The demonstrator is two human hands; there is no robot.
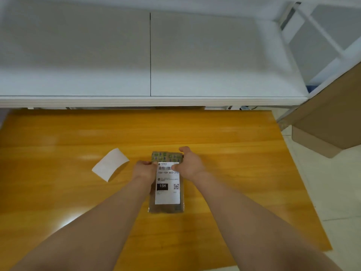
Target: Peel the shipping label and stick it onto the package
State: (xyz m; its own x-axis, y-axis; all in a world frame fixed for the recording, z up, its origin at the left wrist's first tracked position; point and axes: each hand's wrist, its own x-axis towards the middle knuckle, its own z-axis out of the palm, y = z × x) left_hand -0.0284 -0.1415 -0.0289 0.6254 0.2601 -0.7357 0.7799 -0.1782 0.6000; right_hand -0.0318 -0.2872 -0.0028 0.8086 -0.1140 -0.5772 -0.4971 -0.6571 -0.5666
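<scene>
A small flat package [167,156] with a green patterned wrap lies on the orange wooden table [214,153], long side pointing away from me. A white shipping label [167,194] with a barcode, "15H" and a QR code lies on top of it. My left hand [144,170] pinches the label's upper left corner at the package's left edge. My right hand [190,163] holds the package's upper right side, its thumb on the label's upper right corner. The peeled white backing paper [110,164] lies curled on the table to the left.
A white table [150,55] stands beyond the orange one, its front edge close behind. A brown cardboard box [332,118] sits on the floor at the right, past the orange table's right edge.
</scene>
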